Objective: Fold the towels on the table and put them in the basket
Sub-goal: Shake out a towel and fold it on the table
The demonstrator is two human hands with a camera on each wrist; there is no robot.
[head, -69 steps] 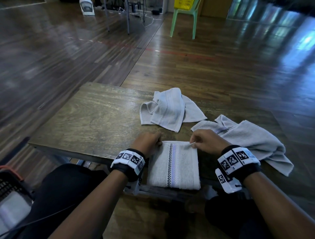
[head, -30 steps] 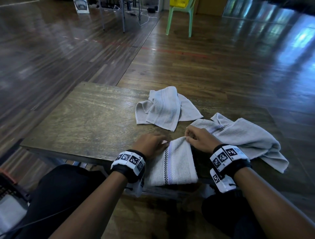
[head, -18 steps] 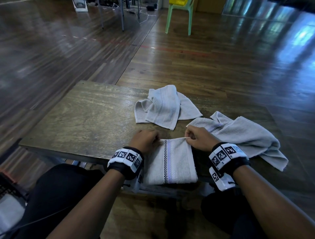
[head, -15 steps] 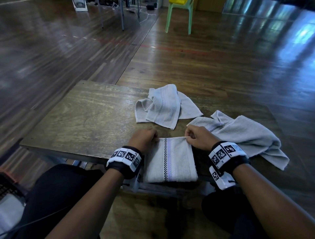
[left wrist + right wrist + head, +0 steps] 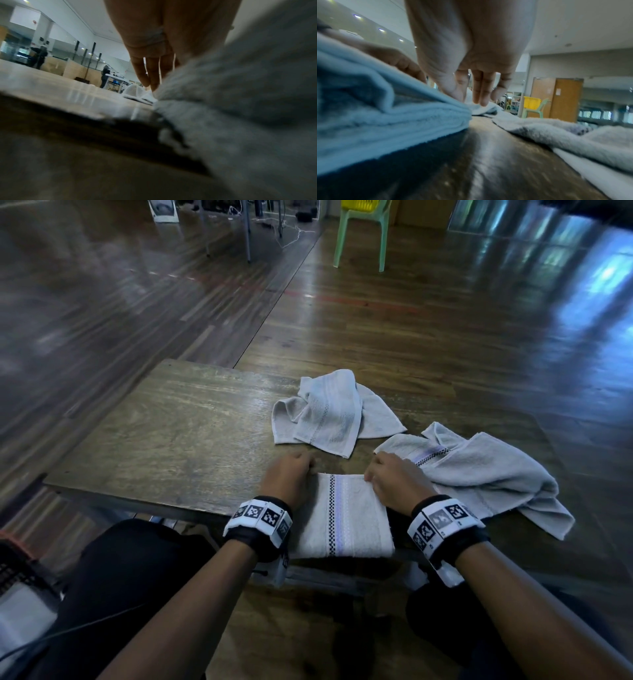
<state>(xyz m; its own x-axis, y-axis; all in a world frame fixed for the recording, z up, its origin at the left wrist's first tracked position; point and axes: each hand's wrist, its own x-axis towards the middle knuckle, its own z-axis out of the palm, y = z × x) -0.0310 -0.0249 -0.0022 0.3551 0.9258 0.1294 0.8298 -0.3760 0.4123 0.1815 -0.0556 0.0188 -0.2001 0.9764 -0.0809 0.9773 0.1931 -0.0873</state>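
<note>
A folded grey towel (image 5: pixel 346 518) with a checkered and lilac stripe lies flat at the near edge of the wooden table (image 5: pixel 164 433). My left hand (image 5: pixel 291 474) holds its far left corner, fingers (image 5: pixel 147 75) pointing down past the edge. At the far right corner my right hand (image 5: pixel 387 479) pinches the cloth, thumb on top of the folded layers (image 5: pixel 385 115). A crumpled towel (image 5: pixel 329 412) sits mid-table, and another crumpled towel (image 5: pixel 486 470) spreads to the right. The dark basket (image 5: pixel 13 570) stands on the floor at my lower left, with white cloth in it.
The table's left half is bare wood. My knees sit under the near edge. Far back on the wooden floor stands a green chair (image 5: pixel 363 231) with a yellow basket (image 5: pixel 531 102) on it. Metal table legs and cables lie at the back left.
The raised far edge of the folded towel has been drawn out and laid flat. Both hands stayed at its far corners, spreading slightly apart.
</note>
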